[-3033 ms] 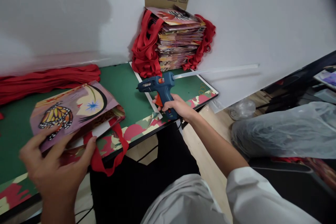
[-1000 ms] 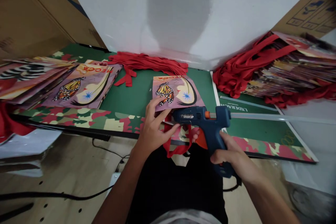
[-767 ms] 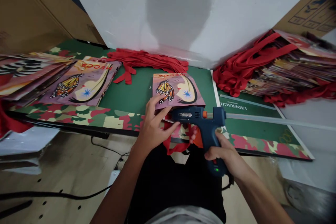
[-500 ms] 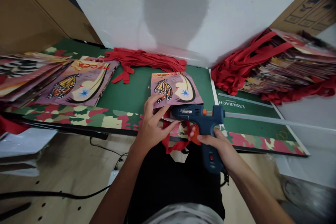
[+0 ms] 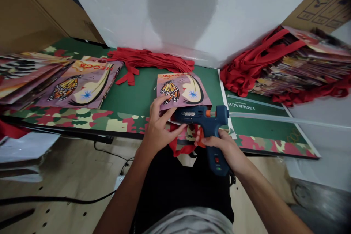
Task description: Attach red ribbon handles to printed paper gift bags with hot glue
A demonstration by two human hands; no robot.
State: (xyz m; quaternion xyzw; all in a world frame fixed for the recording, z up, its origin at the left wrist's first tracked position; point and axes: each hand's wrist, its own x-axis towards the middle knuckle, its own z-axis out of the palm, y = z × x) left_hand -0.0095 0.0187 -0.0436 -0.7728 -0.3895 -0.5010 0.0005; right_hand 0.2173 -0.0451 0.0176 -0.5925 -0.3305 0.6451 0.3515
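A small printed paper bag (image 5: 189,89) with a butterfly and the word MECCA lies near the middle of the table. My left hand (image 5: 157,128) holds its near edge, fingers on the printed face and thumb lower down. In my right hand (image 5: 226,146) is a dark blue hot glue gun (image 5: 213,128), its orange trigger under my fingers. The gun's front end points left at the bag's near edge; its tip is hidden by the bag and my left hand. A long clear glue stick (image 5: 263,117) sticks out of its back. Below the bag hangs a red ribbon handle (image 5: 183,150).
More printed bags (image 5: 79,84) lie at the left. A bundle of red ribbons (image 5: 153,60) rests along the back. At the right stands a thick stack of bags (image 5: 309,65) with red handles. A black cable (image 5: 55,200) crosses the floor. Cardboard (image 5: 27,7) stands behind.
The glue gun has shifted slightly left, its front end farther in along the bag's near edge. My left hand keeps its hold on the bag. The whole view has moved a little.
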